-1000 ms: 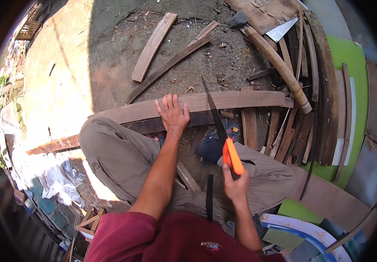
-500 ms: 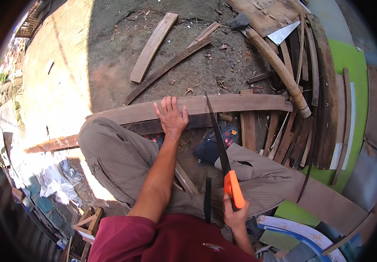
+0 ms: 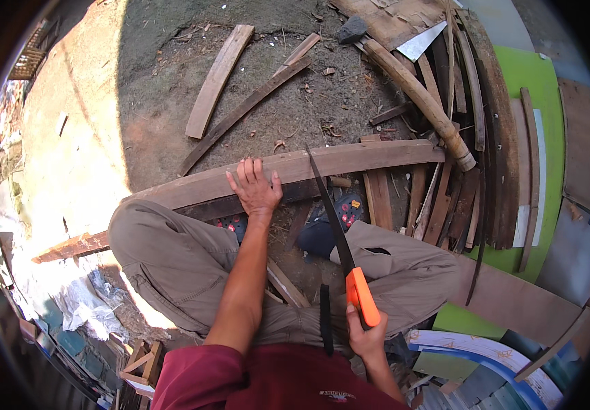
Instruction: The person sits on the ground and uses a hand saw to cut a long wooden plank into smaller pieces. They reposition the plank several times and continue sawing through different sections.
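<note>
A long wooden plank point(image 3: 370, 154) lies crosswise in front of my legs. My left hand point(image 3: 256, 188) presses down on it with fingers spread over its top. In my right hand point(image 3: 367, 333) is the orange handle of a hand saw point(image 3: 336, 229). The dark blade points away from me, and its tip end crosses the plank to the right of my left hand. A darker wooden beam point(image 3: 220, 203) runs beneath the plank on its near side. My two shoes show just this side of the wood.
A pile of wood strips point(image 3: 438, 205) and a bamboo pole point(image 3: 418, 99) lie at the right, beside a green board point(image 3: 551, 164). Two loose boards, one a pale plank point(image 3: 220, 78), lie on the dirt ahead. White plastic sheeting point(image 3: 83, 297) is at the left.
The whole scene has shifted slightly left and up in the picture. The left hand stays on the plank, and the saw remains across it in nearly the same position.
</note>
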Demonstrator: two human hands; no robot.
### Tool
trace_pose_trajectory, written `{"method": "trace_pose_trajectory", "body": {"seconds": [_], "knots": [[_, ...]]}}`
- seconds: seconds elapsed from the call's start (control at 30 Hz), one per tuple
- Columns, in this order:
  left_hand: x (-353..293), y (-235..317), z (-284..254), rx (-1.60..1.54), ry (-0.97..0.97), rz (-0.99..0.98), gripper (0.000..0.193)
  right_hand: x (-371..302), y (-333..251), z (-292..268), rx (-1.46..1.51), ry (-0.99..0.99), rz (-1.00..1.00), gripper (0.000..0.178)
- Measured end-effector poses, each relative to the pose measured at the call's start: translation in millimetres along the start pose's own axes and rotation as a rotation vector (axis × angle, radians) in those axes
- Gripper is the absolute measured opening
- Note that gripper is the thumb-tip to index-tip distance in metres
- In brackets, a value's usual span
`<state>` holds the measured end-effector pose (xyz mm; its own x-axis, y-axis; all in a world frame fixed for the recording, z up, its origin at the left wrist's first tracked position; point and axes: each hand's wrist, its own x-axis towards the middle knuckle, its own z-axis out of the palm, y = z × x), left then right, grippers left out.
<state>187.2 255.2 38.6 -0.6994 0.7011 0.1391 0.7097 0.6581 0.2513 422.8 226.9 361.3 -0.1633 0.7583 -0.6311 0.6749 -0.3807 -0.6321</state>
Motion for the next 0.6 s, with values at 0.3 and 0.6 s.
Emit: {"method": "trace_pose_trajectory", "body": {"seconds": [0.3, 0.6], "knots": [[8.0, 4.0, -3.0, -0.009, 0.048, 0.035, 0.056, 66.3, 17.7, 49.5, 0.073, 0.108, -0.269, 0.017], [89.4, 1.5, -70.4, -0.030, -0.704, 0.142, 0.088, 78.6, 83.6, 53.4, 0.145, 0.113, -0.337, 0.019]]}}
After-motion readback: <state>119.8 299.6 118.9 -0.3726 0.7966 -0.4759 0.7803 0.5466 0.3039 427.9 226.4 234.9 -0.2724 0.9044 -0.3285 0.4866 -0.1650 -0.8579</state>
